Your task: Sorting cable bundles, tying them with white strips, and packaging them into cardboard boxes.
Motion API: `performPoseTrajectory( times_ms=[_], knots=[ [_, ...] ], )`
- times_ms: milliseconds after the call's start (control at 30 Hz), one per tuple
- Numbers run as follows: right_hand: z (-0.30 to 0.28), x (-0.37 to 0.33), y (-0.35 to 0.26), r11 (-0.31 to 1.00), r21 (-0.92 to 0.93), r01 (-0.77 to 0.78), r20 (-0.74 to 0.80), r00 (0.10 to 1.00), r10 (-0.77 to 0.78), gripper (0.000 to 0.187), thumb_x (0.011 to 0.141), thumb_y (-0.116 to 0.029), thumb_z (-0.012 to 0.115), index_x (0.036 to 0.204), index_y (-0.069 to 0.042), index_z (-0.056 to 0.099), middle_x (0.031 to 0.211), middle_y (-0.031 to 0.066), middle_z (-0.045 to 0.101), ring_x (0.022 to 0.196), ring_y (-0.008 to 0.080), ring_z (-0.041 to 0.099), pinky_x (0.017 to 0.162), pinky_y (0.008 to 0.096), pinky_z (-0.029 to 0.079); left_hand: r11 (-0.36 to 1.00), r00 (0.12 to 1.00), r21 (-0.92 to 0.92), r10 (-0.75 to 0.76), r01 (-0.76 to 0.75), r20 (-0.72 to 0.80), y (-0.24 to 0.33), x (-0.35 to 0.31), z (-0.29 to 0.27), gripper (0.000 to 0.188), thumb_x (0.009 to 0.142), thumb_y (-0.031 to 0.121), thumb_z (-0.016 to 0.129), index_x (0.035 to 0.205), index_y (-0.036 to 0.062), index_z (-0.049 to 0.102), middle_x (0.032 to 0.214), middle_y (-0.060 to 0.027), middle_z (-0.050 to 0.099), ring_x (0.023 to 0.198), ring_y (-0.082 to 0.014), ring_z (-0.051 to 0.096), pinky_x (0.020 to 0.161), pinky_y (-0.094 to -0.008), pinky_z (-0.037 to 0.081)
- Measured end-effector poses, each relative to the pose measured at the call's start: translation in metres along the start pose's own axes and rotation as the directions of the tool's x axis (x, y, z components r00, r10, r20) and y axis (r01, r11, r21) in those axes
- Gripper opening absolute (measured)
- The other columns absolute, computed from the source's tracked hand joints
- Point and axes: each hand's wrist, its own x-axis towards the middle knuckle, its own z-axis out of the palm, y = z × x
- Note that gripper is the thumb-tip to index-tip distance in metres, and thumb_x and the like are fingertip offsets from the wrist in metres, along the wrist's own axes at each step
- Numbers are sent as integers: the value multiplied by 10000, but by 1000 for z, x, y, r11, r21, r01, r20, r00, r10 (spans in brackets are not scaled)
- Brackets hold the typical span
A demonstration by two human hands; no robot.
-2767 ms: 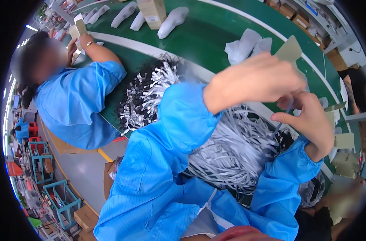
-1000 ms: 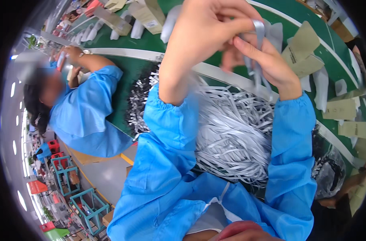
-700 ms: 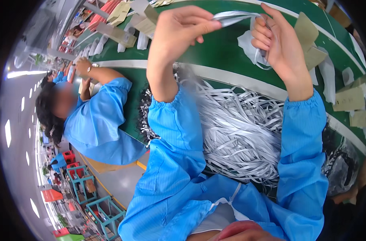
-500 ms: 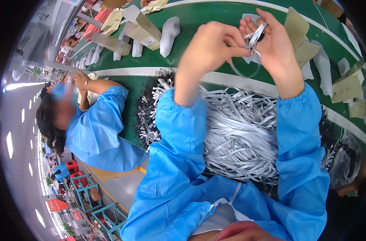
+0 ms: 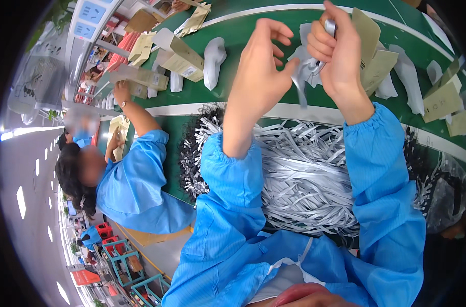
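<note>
Over the green belt, my right hand (image 5: 339,59) is closed around a thin silver-white strap (image 5: 301,92), its loose end hanging down to the left. A bit of the strap also shows above the curled fingers; the rest is hidden in the fist. My left hand (image 5: 261,69) is apart from it on the left, fingers loosely bent and spread, holding nothing. Below both hands, between my forearms, lies a large pile of the same straps (image 5: 307,174), with black ends bunched at its left side (image 5: 194,158). A white wrapped item (image 5: 310,74) sits on the belt behind my right hand.
Open beige boxes (image 5: 179,59) and white wrapped items (image 5: 214,64) stand along the green belt (image 5: 243,30). More beige boxes (image 5: 378,64) are at the right. A co-worker in blue (image 5: 135,179) sits at my left. A clear plastic bag (image 5: 445,197) lies at the right.
My right hand has closed around the strap. My left hand has let go and moved left, its fingers parting. The co-worker's arm has reached out toward a box on the belt.
</note>
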Motion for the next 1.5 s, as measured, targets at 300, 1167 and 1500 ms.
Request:
performPoseTrajectory(
  times_ms=[300,1167,1500],
  knots=[
    [47,-7,-17,962,263,71,-308,951,14,278,1057,-271,528,847,-102,457,557,-60,216,456,54,203,435,249,199,714,937,-606,-261,350,234,9,9,39,428,1061,361,549,1355,67,447,1059,-107,623,844,-150,565,716,-278,484],
    [-14,-17,113,871,-288,-397,-493,842,221,409,1039,-380,486,990,-2,638,737,56,634,672,229,614,633,378,483,811,596,470,579,-348,-557,-82,6,59,231,943,54,591,719,0,574,718,-123,603,649,-279,546,571,-391,414],
    [-39,-40,170,806,-530,-264,-588,799,-125,524,1059,-483,402,1185,5,546,1189,204,630,1105,310,608,921,431,464,996,920,85,23,12,-391,-150,-11,98,208,937,115,644,783,-21,614,810,-119,641,692,-270,588,616,-354,468]
  ],
)
